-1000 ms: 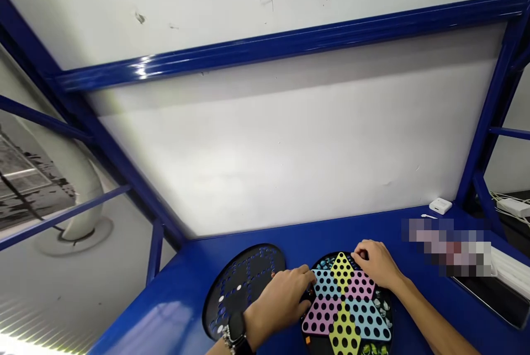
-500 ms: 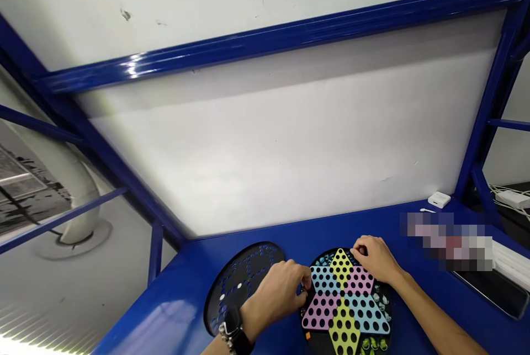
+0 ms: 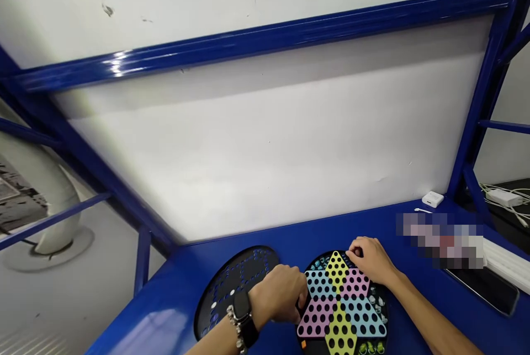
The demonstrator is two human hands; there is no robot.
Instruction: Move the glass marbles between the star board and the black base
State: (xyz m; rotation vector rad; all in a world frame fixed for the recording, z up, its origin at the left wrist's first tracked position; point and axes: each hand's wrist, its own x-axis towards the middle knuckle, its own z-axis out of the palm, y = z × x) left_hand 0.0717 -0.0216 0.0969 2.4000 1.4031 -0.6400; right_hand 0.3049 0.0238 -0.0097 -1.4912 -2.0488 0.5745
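A round Chinese checkers board [image 3: 342, 305] with a yellow, pink and light-blue star full of holes lies on the blue table [image 3: 174, 316]. Marbles sit in its rim pockets. My left hand [image 3: 280, 294], with a black watch and a bracelet at the wrist, is curled at the board's left edge, fingertips pinched on something I cannot make out. My right hand [image 3: 370, 258] rests at the board's upper right rim with its fingers bent and pressed down there. A second round black board [image 3: 234, 283] with small holes lies just left of my left hand.
A white wall panel stands behind the table inside a blue metal frame [image 3: 265, 40]. A small white box [image 3: 433, 199] sits at the back right. A dark phone-like slab [image 3: 482, 284] and a white strip lie at the right edge. Cables and an adapter [image 3: 501, 197] lie beyond the frame.
My left hand has drawn back from the star's left part to the board's left edge. The right hand stays at the upper right rim. The camera has shifted slightly.
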